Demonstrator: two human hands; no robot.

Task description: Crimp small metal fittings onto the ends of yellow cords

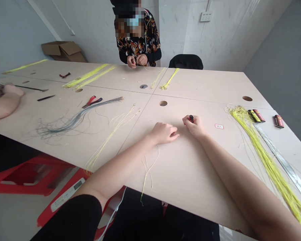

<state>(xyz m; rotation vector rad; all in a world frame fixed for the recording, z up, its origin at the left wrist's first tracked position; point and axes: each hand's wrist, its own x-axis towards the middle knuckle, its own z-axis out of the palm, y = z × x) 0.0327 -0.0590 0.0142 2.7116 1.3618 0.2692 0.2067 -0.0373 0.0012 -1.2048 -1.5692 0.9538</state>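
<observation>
My left hand (165, 133) rests low over the table with its fingers curled. A thin pale yellow cord (146, 172) emerges from beneath it, and its lower end hangs over the near edge; the point of grip is hidden. My right hand (194, 126) is closed around a small black object (191, 118), of which only the rounded end shows. The two hands face each other, slightly apart. Left of them lie several loose yellow cords (110, 132). A large bundle of yellow cords (263, 147) stretches along the table to the right of my right arm.
Batteries (279, 121) and a small label (219, 126) lie to the right. To the left are a grey cord bundle (77, 117) and red-handled pliers (91, 101). A co-worker (140, 40) sits opposite; another person's arm (5, 102) reaches in at left. The table has cable holes (163, 103).
</observation>
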